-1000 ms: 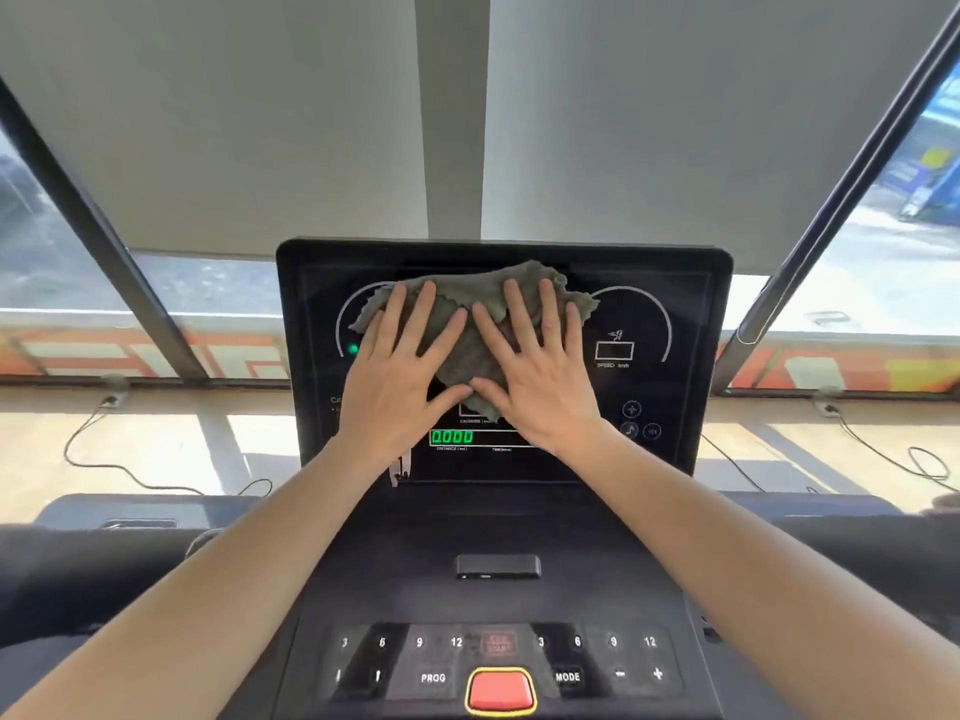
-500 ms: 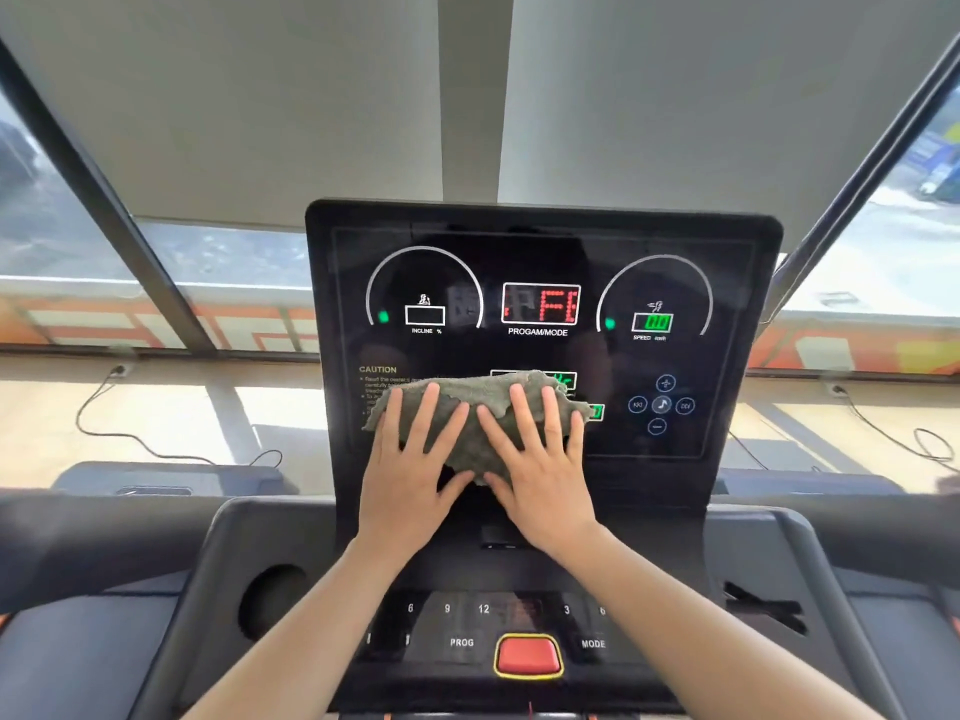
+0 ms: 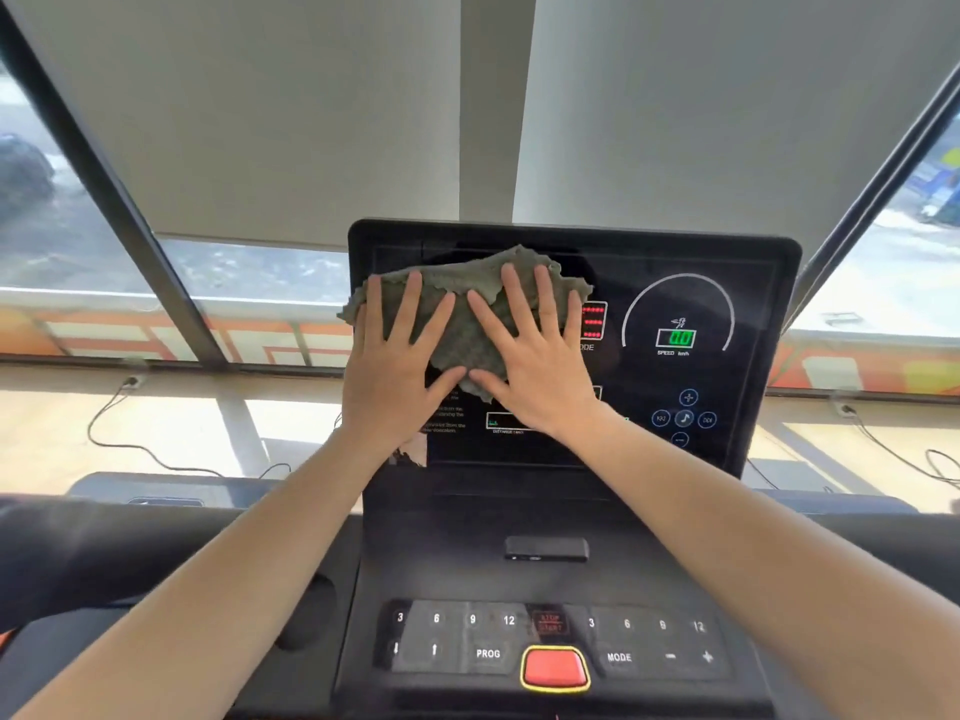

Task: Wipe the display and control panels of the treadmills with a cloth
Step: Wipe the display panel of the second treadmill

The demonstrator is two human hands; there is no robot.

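A grey-green cloth [image 3: 467, 298] lies flat against the upper left of the treadmill's black display [image 3: 737, 283]. My left hand [image 3: 395, 366] presses on the cloth's left part with fingers spread and straight, its little finger at the display's left edge. My right hand [image 3: 535, 356] presses the cloth's right part the same way, beside the left hand. The cloth hides the incline gauge and most of the program readout. The speed gauge [image 3: 675, 337] shows at the right. Below lies the control panel [image 3: 452, 636] with number keys and a red stop button [image 3: 555, 667].
Windows with dark frames [image 3: 135, 241] and lowered grey blinds [image 3: 234, 111] stand behind the display. Cables [image 3: 130, 444] trail on the floor at left and right. A cup hole [image 3: 311, 610] sits left of the control panel. A small black slot [image 3: 546, 549] sits below the display.
Both hands slid the cloth from the middle of the display down to its lower part, then back up to the upper left.
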